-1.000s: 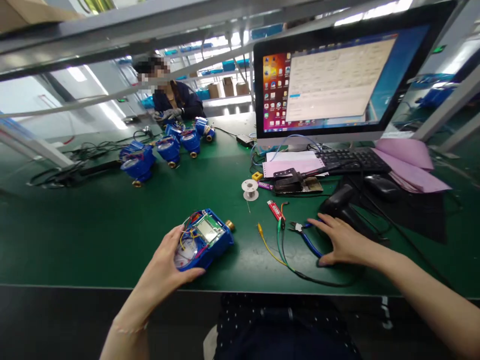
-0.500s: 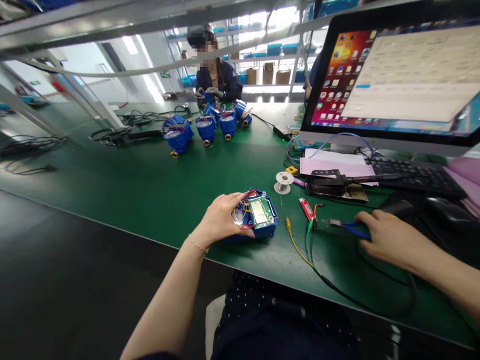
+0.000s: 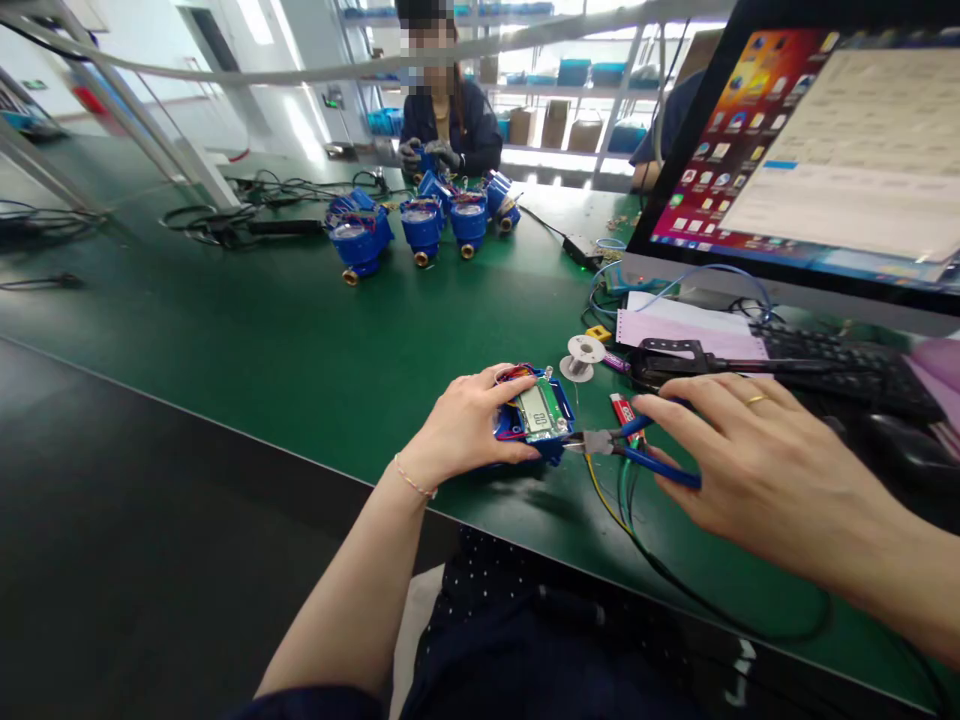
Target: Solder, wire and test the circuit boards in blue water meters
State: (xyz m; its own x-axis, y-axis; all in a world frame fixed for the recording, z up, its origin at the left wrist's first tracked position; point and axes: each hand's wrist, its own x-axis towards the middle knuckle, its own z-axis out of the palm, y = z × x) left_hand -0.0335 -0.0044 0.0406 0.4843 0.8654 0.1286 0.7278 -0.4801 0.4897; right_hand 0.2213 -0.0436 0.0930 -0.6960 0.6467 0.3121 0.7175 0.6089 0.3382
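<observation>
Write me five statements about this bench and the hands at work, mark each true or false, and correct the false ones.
1. The left hand holds the blue device. True.
2. The right hand holds a screwdriver. False: the right hand holds pliers with blue handles.
3. The person across the green table wears gloves. True.
4. The bracelet is on the right wrist. False: the bracelet is on the left wrist.
5. The circuit board of the held device is exposed. True.
</observation>
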